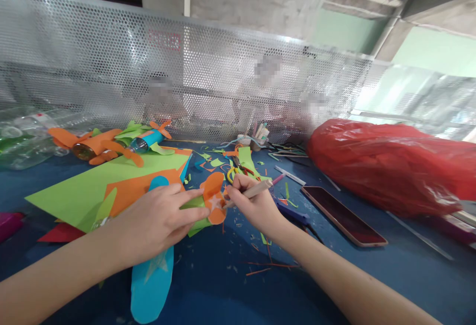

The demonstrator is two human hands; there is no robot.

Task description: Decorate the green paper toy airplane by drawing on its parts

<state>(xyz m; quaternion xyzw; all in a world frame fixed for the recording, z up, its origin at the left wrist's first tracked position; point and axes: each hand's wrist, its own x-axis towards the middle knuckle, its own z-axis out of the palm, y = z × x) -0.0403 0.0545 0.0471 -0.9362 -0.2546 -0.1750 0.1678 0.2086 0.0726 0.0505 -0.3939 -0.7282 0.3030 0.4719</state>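
Note:
My left hand (167,216) grips a paper-covered toy plane, its index and middle fingers stretched along the green body toward an orange paper propeller (214,186). A whitish star is drawn on the propeller. Under that hand runs the plane's blue paper wing (154,285), rounded at the end and also marked with a star. A pale-barrelled marker pen (256,189) is pinched in my right hand (256,208), its tip at the propeller's right edge beside the star. The left thumb is hidden.
Green paper sheets (74,193) lie at left, behind them finished-looking orange (98,145) and blue (148,140) bottle planes. Scissors (233,172), paper scraps, a blue glue gun (292,212) and a phone (342,216) are near my right hand. A red plastic bag (383,161) stands at right.

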